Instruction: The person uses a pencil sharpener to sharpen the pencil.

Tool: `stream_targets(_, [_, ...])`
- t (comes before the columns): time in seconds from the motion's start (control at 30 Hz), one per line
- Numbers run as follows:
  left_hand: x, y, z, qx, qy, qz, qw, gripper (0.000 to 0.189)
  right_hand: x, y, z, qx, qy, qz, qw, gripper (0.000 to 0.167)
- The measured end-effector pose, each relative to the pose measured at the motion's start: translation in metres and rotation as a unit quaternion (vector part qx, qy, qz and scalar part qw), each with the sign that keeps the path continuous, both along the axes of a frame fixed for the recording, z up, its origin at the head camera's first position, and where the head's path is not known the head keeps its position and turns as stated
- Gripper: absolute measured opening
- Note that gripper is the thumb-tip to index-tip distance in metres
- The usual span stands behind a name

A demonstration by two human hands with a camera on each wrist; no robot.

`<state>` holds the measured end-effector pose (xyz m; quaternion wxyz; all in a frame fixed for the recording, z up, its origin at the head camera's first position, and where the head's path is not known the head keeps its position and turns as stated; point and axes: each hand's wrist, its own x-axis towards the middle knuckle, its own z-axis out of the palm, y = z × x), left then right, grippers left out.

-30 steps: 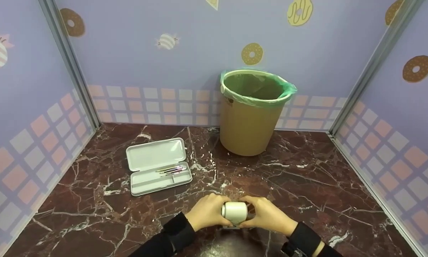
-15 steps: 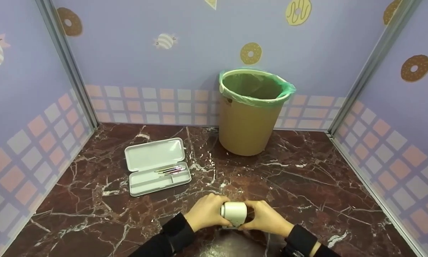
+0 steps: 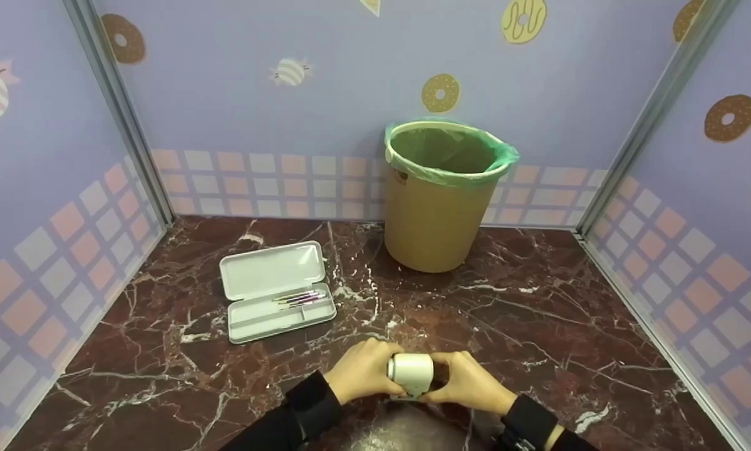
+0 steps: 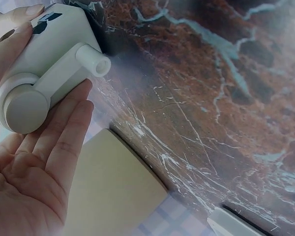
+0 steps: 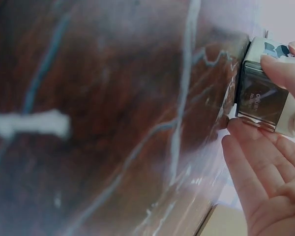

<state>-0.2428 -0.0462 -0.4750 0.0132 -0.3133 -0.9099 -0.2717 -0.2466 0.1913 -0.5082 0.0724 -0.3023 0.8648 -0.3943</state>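
Note:
A white hand-crank pencil sharpener (image 3: 413, 369) is held between both hands near the front of the table. My left hand (image 3: 364, 371) grips its crank side, thumb in front and fingers behind. In the left wrist view the crank handle (image 4: 64, 71) shows, with the fingers (image 4: 69, 140) along the body. My right hand (image 3: 472, 383) holds the opposite end, thumb and fingers on either side. There, in the right wrist view, a dark see-through shavings drawer (image 5: 260, 96) faces my right palm, the thumb (image 5: 280, 71) on the upper edge and fingers beneath.
An open white pencil case (image 3: 272, 285) holding several thin pencils (image 3: 300, 299) lies to the left. A tan waste bin (image 3: 438, 219) with a green liner stands against the back wall. Patterned panels enclose the dark red marbled table (image 3: 538, 338) at left, back and right.
My right hand has shifted slightly to the right along the sharpener's end, showing more of the dark space beside the white body. The left hand has stayed in place.

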Motion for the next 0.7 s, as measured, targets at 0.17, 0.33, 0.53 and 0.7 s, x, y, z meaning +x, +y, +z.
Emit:
stream_targets(0.17, [0.0, 0.0, 0.0, -0.004, -0.004, 0.002, 1.0, 0.044, 0.0, 0.001, -0.002, 0.0, -0.006, 0.002, 1.0, 0.046])
stream_targets(0.33, [0.0, -0.001, 0.001, -0.005, -0.007, 0.001, 1.0, 0.044, 0.001, 0.001, -0.001, -0.002, -0.011, 0.003, 0.9999, 0.048])
stream_targets(0.53, [0.0, 0.0, 0.001, -0.009, -0.007, -0.002, 0.9999, 0.044, 0.002, 0.004, 0.0, 0.0, -0.008, 0.005, 1.0, 0.05])
stream_targets(0.7, [0.0, -0.002, 0.001, -0.003, -0.01, 0.002, 0.9999, 0.047, 0.003, 0.011, 0.001, -0.009, -0.025, 0.008, 0.9996, 0.054])
